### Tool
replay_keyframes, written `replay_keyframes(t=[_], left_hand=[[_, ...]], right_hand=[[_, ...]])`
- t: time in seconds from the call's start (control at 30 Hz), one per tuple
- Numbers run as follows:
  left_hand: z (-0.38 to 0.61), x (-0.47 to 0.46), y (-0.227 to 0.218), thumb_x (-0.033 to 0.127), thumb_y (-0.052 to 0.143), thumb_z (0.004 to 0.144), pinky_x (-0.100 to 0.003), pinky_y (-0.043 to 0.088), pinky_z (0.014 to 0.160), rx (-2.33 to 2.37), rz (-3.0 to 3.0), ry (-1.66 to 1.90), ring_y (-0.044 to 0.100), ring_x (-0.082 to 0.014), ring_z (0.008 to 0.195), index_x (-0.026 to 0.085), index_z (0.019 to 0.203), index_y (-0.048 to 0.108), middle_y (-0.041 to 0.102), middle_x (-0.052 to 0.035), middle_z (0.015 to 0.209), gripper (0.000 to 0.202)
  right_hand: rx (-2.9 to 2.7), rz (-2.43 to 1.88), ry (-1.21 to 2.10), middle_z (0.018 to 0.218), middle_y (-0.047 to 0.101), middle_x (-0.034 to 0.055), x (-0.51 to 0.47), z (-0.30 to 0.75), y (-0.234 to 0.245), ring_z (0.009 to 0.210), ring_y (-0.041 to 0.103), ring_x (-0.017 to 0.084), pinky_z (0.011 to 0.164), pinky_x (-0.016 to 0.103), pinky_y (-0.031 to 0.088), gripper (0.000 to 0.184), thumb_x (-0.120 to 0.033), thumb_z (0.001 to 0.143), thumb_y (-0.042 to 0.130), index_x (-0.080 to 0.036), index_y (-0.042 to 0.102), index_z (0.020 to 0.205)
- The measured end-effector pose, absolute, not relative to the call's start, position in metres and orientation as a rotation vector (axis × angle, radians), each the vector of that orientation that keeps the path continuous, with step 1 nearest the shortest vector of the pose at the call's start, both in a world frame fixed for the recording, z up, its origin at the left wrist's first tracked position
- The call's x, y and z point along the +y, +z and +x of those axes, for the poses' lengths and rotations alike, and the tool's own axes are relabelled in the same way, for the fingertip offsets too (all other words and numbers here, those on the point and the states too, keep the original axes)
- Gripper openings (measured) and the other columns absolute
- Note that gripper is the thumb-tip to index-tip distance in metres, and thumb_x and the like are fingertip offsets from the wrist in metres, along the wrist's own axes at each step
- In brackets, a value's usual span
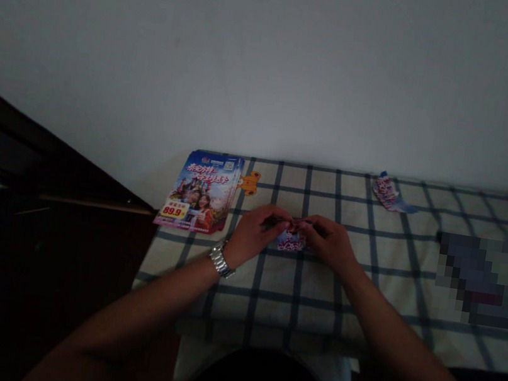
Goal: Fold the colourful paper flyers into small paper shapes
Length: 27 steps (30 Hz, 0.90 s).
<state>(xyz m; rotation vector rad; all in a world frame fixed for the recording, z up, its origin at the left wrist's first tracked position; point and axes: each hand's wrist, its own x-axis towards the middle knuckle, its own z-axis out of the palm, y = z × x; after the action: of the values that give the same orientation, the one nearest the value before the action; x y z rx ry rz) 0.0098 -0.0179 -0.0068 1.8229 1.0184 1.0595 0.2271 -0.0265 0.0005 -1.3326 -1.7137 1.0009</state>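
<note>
Between my two hands is a small folded paper flyer [291,242], blue and pink with white lettering. My left hand [262,225], with a metal watch at the wrist, pinches its upper left part. The fingers of my right hand [328,240] close on its upper right part. Both hands rest low over the checked tablecloth [243,265]. To the left lies a stack of printed flyers [201,192], the top one showing people and "89.9". Another folded piece of flyer [391,195] lies at the back right.
Beside the stack is an orange bear-shaped cutout [249,183]. At the right a dark flat object [475,274] is blurred by pixels. A plain wall [273,60] rises behind the table, and dark furniture [27,144] stands at the left.
</note>
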Motion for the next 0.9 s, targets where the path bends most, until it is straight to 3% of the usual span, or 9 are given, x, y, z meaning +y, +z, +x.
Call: replay_keyframes(t=[0.1,0.37,0.47,0.67,0.9], left_hand=[[0.0087,-0.0175,-0.0057,0.035,0.067,0.096,-0.028,0.057,0.081,1.021,1.815,1.058,0.072,-0.0143,0.088,0.024,0.104,0.070,0.075,-0.0011,0.098,0.014],[0.0096,-0.0188,-0.0045,0.036,0.067,0.096,-0.028,0.057,0.082,1.027,1.795,1.030,0.072,-0.0145,0.088,0.023,0.104,0.071,0.075,-0.0017,0.098,0.016],[0.0096,-0.0187,-0.0061,0.036,0.067,0.096,-0.028,0.057,0.082,1.020,1.768,1.036,0.072,-0.0145,0.088,0.022,0.103,0.071,0.075,-0.0021,0.098,0.016],[0.0095,-0.0174,-0.0054,0.035,0.068,0.095,-0.028,0.058,0.080,1.007,1.742,1.068,0.072,-0.0146,0.086,0.021,0.103,0.069,0.075,-0.0028,0.095,0.016],[0.0105,-0.0169,-0.0026,0.035,0.066,0.096,-0.026,0.057,0.077,1.017,1.785,1.053,0.071,-0.0134,0.084,0.021,0.102,0.069,0.074,-0.0024,0.094,0.015]], right_hand=[[-1.758,-1.323,0.925,0.071,0.070,0.0027,-0.0267,0.2284,0.0027,0.067,0.062,0.017,0.060,0.027,0.044,0.046,-0.056,0.099,0.051,-0.019,0.075,0.086],[-1.784,-1.339,0.884,0.061,0.058,-0.0001,-0.0274,0.2301,0.0017,0.060,0.055,0.015,0.055,0.026,0.039,0.051,-0.057,0.100,0.047,-0.019,0.066,0.072],[-1.731,-1.326,0.931,0.063,0.059,0.0004,-0.0262,0.2290,0.0005,0.061,0.055,0.015,0.055,0.026,0.041,0.050,-0.059,0.099,0.050,-0.019,0.068,0.075],[-1.598,-1.211,1.188,0.080,0.071,0.0018,-0.0254,0.2260,-0.0026,0.070,0.064,0.017,0.064,0.028,0.050,0.032,-0.051,0.086,0.073,-0.021,0.071,0.099],[-1.648,-1.271,1.163,0.071,0.064,-0.0009,-0.0258,0.2251,-0.0023,0.064,0.059,0.014,0.056,0.026,0.045,0.027,-0.045,0.085,0.074,-0.020,0.066,0.086]])
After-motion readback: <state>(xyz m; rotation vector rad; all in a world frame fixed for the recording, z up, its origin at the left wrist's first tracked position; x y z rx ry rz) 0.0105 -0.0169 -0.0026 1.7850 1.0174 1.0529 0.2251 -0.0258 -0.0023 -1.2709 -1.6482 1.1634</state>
